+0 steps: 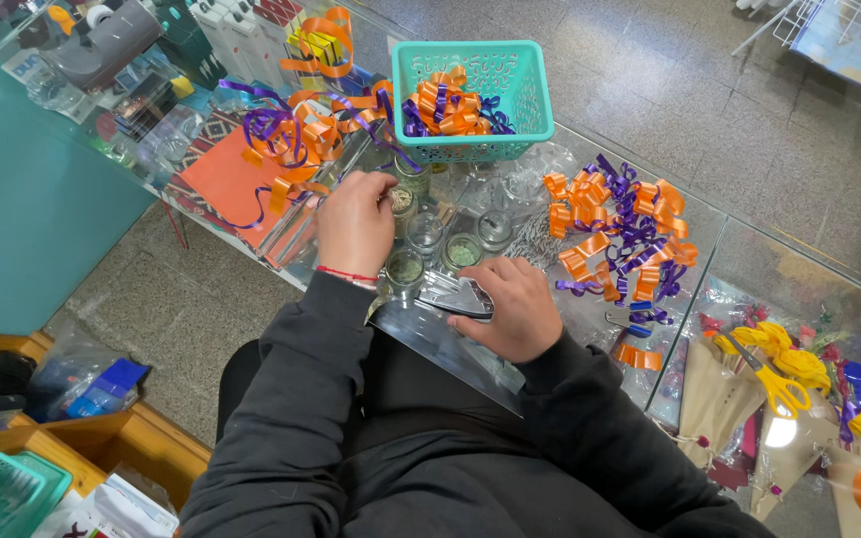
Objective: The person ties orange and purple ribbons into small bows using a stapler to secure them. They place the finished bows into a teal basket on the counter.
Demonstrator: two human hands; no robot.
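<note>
Two hands low over the glass counter (739,249): right hand (510,309) curled around a silver stapler (455,295), left hand (356,224) half-closed, empty.

Stapler (455,296) under right hand (510,309): shiny chrome metal, smooth. Counter (749,259): clear glass, glossy w/ reflections. Basket (475,95) at 12 o'clock: teal plastic, perforated, semi-matt. Ribbon bows (620,234) at 2 o'clock: orange & purple plastic ribbon, glossy. Sleeves (291,399): black cloth, matt. Scissors (769,379) at 4 o'clock: yellow plastic handles.
</note>
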